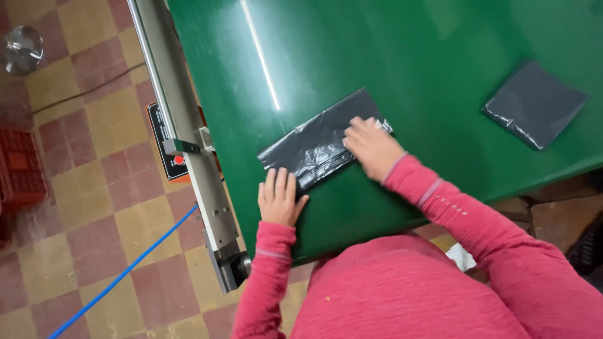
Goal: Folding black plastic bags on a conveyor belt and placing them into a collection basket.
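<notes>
My left hand (279, 198) lies flat, fingers together, at the black folded bag's (323, 139) near edge; right hand (372, 147) presses palm-down on it.

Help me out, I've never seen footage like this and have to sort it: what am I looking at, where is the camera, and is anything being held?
The one picture comes from a camera on a person's head, looking down at their own arms in pink sleeves. Both hands lie flat on a folded black plastic bag on a green table: the left hand at its near end, the right hand on its far end. They press rather than grip. A second folded dark bag lies apart to the right. A metal rail runs along the table's left edge.
</notes>
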